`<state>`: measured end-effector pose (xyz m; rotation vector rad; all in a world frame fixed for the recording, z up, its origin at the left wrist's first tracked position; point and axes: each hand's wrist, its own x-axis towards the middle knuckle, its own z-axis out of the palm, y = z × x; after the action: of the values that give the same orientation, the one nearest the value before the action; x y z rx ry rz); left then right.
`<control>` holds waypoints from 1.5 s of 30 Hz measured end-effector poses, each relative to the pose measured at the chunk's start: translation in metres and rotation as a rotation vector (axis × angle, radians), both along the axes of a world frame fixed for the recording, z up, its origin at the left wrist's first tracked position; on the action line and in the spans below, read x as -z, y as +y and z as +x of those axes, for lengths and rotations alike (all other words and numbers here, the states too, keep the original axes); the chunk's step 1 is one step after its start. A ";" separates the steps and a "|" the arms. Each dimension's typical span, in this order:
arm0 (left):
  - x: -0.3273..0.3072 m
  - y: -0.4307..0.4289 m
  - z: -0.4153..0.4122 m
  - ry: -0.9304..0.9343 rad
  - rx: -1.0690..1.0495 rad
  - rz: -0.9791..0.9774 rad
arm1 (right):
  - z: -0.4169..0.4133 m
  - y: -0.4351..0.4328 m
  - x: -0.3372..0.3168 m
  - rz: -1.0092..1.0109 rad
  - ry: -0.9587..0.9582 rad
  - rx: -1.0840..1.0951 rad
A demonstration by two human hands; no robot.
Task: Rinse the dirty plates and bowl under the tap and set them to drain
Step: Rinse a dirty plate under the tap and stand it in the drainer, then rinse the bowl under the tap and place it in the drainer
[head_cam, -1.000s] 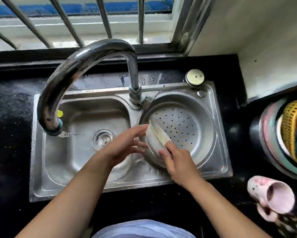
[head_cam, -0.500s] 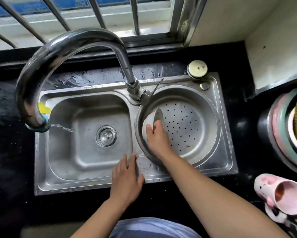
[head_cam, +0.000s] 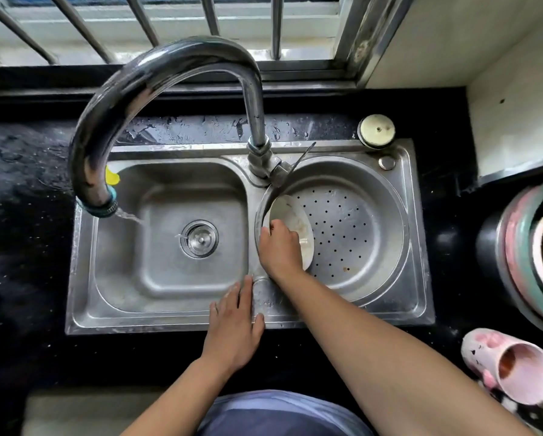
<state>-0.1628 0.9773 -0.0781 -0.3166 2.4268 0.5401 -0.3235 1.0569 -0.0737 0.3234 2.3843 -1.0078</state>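
Observation:
A white plate (head_cam: 295,221) leans on edge against the left wall of the round perforated drain basin (head_cam: 352,234). Brownish smears show on its face. My right hand (head_cam: 279,250) grips the plate's near rim from the left. My left hand (head_cam: 235,328) rests flat, fingers apart, on the sink's front rim with nothing in it. The curved chrome tap (head_cam: 157,80) arches over the left basin (head_cam: 169,240), and water runs from its spout toward the drain (head_cam: 199,238).
A black wet counter (head_cam: 28,247) surrounds the steel sink. Stacked coloured bowls with a yellow basket (head_cam: 534,247) stand at the right edge. A pink cup (head_cam: 512,366) lies on its side at the near right. A round cap (head_cam: 376,130) sits behind the sink.
Both hands held the plate over the basin divider; the left hand let go and dropped to the front rim. The right hand lowered the plate against the drain basin's left wall.

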 end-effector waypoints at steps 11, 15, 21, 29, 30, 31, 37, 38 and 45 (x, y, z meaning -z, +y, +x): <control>-0.005 -0.013 -0.002 -0.021 -0.014 0.067 | 0.009 -0.001 0.001 -0.001 -0.018 0.011; -0.006 -0.023 0.002 -0.026 -0.038 0.064 | 0.010 -0.001 0.001 -0.008 -0.027 0.037; -0.013 -0.048 0.018 0.083 -0.128 0.083 | 0.023 -0.004 -0.016 0.108 0.171 -0.018; -0.039 -0.106 0.127 0.079 -0.627 -0.021 | 0.111 -0.068 -0.033 -0.265 -0.038 -0.770; -0.039 -0.112 0.151 -0.016 -0.734 0.011 | 0.125 -0.079 -0.032 -0.288 -0.173 -0.872; -0.039 -0.119 0.176 -0.118 -0.869 0.063 | 0.138 -0.090 -0.031 -0.304 -0.311 -0.946; -0.039 -0.136 0.322 -0.309 -1.613 0.227 | 0.205 -0.119 -0.021 -0.107 -0.561 -1.243; -0.036 -0.138 0.350 -0.313 -1.691 0.229 | 0.220 -0.126 -0.021 -0.063 -0.565 -1.289; 0.002 -0.183 0.477 -0.337 -1.909 0.412 | 0.288 -0.180 -0.010 0.347 -0.439 -1.364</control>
<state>0.3146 0.7948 -0.0797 -2.2368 0.9360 1.4494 -0.0354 0.8767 -0.0636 -0.8015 1.7116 0.1193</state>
